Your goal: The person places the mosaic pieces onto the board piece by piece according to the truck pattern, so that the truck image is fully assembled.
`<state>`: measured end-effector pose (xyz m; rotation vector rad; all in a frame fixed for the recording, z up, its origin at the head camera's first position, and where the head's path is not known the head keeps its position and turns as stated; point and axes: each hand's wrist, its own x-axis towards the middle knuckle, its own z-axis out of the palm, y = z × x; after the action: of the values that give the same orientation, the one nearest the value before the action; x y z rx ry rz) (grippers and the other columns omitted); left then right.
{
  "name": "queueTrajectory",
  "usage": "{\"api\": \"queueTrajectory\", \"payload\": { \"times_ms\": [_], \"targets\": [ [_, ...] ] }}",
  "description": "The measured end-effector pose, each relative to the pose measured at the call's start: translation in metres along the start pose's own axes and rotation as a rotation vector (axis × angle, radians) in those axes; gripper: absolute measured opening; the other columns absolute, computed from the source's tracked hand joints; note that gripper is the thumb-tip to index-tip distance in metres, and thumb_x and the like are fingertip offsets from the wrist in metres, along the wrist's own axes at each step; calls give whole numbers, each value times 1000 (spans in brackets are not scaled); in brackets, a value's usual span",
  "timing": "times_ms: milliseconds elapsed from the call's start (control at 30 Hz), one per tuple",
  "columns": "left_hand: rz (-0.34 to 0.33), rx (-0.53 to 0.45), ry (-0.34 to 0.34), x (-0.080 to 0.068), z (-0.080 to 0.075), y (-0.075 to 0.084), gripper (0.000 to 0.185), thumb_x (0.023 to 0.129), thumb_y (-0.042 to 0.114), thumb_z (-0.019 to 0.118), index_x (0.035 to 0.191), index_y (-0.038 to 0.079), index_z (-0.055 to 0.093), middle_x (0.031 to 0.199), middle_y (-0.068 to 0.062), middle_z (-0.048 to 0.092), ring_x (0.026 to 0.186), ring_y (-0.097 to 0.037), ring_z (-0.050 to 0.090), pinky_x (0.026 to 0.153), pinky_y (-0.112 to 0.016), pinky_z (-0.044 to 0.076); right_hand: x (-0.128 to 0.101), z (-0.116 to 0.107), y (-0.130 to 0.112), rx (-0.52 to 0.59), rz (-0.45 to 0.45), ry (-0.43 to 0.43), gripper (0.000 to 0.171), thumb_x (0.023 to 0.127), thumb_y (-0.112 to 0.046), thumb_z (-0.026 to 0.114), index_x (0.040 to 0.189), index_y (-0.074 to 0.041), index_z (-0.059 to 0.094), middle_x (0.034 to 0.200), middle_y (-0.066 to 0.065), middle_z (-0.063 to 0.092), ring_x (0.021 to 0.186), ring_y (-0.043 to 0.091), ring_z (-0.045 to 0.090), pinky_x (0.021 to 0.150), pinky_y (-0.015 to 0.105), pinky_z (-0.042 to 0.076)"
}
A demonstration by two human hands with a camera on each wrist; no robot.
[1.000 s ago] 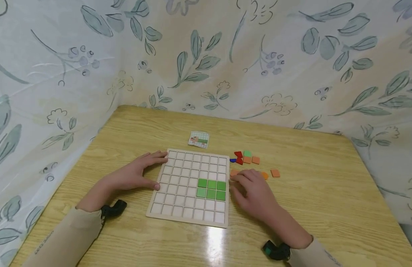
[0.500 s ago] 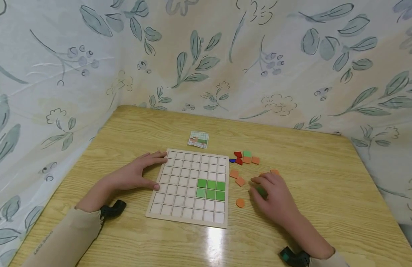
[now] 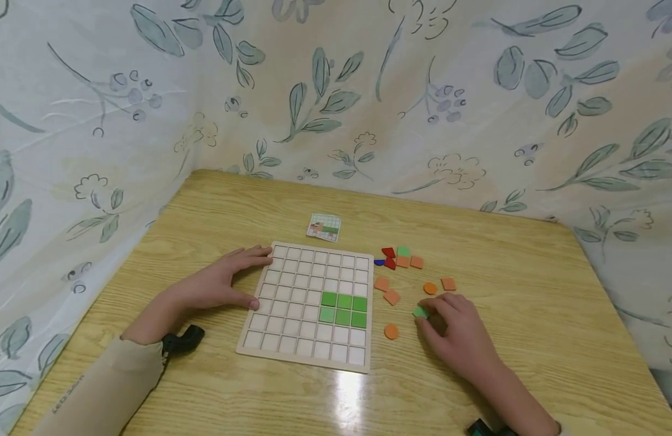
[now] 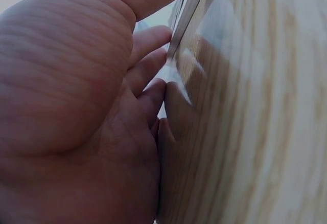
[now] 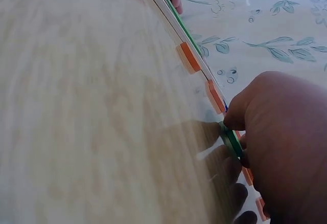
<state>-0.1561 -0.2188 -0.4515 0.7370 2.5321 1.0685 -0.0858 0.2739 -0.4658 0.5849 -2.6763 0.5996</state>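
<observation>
A wooden grid board (image 3: 306, 358) lies on the table, with several green square tiles (image 3: 344, 309) set in cells at its right side. My left hand (image 3: 213, 281) rests at the board's left edge, its thumb and fingers spread and touching the frame. To the right of the board, my right hand (image 3: 458, 330) pinches a light green square tile (image 3: 420, 312) between thumb and fingers, low over the table. The right wrist view shows that green tile (image 5: 233, 143) at the fingertips, on or very close to the tabletop; the hand partly hides it.
Orange squares (image 3: 392, 297) and orange round pieces (image 3: 391, 331) lie between board and right hand and beyond it. Further back are red pieces (image 3: 388, 252), a blue piece (image 3: 379, 262) and another light green tile (image 3: 403, 251). A printed pattern card (image 3: 324, 227) lies behind the board.
My right hand has moved right, away from the board's edge, uncovering orange pieces. A green tile, earlier partly under that hand, now shows at its fingertips. My left hand stays put.
</observation>
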Motion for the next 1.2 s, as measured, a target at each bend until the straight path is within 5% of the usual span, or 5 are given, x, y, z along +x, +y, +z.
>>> {"api": "queueTrajectory", "payload": {
  "times_ms": [267, 767, 1200],
  "targets": [
    [29, -16, -4, 1, 1, -2, 88, 76, 47, 84, 151, 29, 43, 163, 13, 21, 151, -24, 6, 116, -60, 9, 0, 1, 1, 9, 9, 4, 16, 85, -20, 77, 99, -15, 73, 93, -8, 64, 86, 11, 53, 80, 37, 44],
    [-28, -42, -4, -3, -2, 3, 89, 75, 48, 84, 152, 32, 42, 161, 20, 21, 151, -20, 4, 117, -57, 9, 4, 7, -6, 46, 47, 34, 18, 83, -25, 79, 100, -18, 74, 100, -8, 65, 93, 9, 53, 78, 33, 48],
    [-12, -46, 4, -2, 1, 1, 88, 76, 47, 84, 151, 31, 42, 161, 19, 22, 151, -19, 5, 117, -57, 9, 20, 20, -19, 164, -169, 74, 24, 80, -26, 79, 101, -16, 74, 98, -9, 65, 94, 10, 54, 81, 23, 42]
  ]
}}
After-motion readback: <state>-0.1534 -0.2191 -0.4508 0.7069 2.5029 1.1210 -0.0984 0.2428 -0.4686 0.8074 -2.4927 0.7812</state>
